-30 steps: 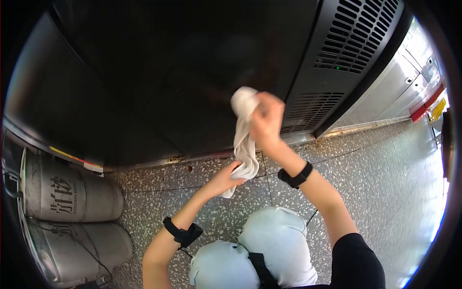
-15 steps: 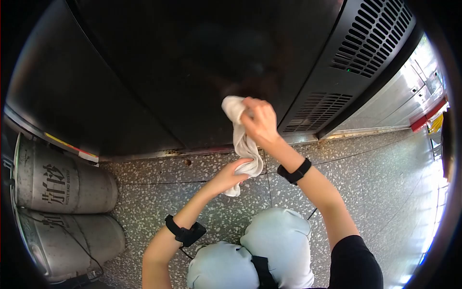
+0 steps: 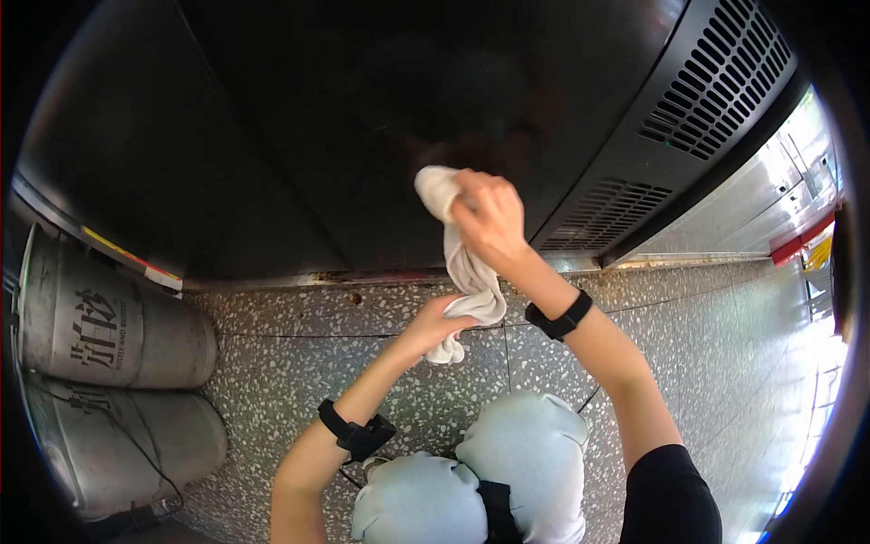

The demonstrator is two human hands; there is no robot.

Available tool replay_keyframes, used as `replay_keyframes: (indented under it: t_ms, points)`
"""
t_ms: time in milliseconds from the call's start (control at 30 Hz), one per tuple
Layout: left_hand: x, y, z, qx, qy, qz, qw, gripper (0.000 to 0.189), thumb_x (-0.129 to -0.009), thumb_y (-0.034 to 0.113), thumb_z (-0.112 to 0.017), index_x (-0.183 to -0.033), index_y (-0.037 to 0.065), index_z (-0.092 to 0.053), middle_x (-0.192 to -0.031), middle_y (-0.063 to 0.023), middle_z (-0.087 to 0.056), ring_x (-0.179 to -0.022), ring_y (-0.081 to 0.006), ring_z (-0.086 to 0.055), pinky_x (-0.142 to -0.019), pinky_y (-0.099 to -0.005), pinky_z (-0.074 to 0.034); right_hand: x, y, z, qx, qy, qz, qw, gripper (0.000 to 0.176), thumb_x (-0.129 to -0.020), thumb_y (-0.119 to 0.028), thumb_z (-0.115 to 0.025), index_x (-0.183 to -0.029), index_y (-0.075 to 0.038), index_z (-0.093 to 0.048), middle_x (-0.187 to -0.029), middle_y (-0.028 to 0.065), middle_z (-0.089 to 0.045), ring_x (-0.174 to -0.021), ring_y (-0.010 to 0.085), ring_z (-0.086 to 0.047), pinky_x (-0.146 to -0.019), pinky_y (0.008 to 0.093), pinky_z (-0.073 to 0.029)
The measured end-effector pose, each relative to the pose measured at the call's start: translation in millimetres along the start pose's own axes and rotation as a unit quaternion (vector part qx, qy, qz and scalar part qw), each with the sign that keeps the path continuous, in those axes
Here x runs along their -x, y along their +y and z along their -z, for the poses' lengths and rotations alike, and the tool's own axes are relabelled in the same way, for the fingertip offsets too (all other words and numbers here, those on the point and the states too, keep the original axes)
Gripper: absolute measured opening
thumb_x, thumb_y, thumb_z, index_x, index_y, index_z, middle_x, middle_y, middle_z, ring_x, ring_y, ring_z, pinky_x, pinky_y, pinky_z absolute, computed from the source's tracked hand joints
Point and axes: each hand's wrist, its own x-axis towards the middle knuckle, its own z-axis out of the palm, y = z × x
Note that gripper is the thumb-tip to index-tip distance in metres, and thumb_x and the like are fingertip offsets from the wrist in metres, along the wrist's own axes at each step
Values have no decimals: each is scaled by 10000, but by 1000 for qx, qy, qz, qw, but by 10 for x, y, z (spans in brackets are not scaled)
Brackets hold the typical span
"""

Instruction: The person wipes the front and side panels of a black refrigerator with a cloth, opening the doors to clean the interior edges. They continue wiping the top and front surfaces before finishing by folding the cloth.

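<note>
Over the last second the right hand (image 3: 489, 218) has slid the bunched top of the cloth (image 3: 467, 272) a little to the left across the dark panel (image 3: 299, 136), away from the vents (image 3: 605, 210), and it has dipped and come back up. The view has swung as well, so the true shift is small. The grip has not changed: the right hand's fingers are closed tight round the upper wad of cloth, which seems pressed against the panel, and the left hand (image 3: 437, 328) has kept its fingers curled round the lower end just above the floor (image 3: 689, 317). The cloth hangs stretched between the 2 hands, so it is handled as 1 taut strip. This reads as wiping in short strokes over the same patch. To the left, well apart from the hands, 2 kegs (image 3: 109, 331) lie on their sides against the panel's base. The person's knees (image 3: 521, 453) are bent below the arms, and each wrist carries a black band (image 3: 559, 317). Nothing lies between the hands and the panel — only grime along the bottom rail, near the left hand.
</note>
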Motion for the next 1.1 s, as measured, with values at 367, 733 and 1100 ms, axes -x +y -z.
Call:
replay_keyframes:
  t_ms: [367, 733, 1100]
  points:
    - [153, 129, 24, 89, 97, -81, 988, 452, -759, 50, -622, -1179, 63, -455, -1068, -59, -527, -951, -122, -518, -782, -251, -435, -142, -47, -154, 9, 9, 74, 997, 176, -547, -85, -592, -710, -39, -543, -999, 118, -537, -871, 241, -538, -723, 339, -462]
    - [344, 263, 103, 79, 75, -111, 988, 534, -741, -7, -599, -1242, 61, -428, -1158, -64, -517, -1077, -139, -492, -913, -254, -384, -716, 130, 153, 129, 130, -12, 983, 211, -512, -38, -574, -720, -9, -568, -1002, 124, -536, -837, 269, -532, -689, 357, -446]
    - [343, 155, 59, 89, 70, -117, 987, 519, -757, 16, -585, -1252, 53, -432, -1141, -60, -544, -1048, -123, -509, -895, -248, -388, -437, 4, 73, 62, 10, 29, 998, 156, -590, -57, -572, -744, -34, -566, -1039, 121, -526, -914, 249, -521, -747, 352, -437]
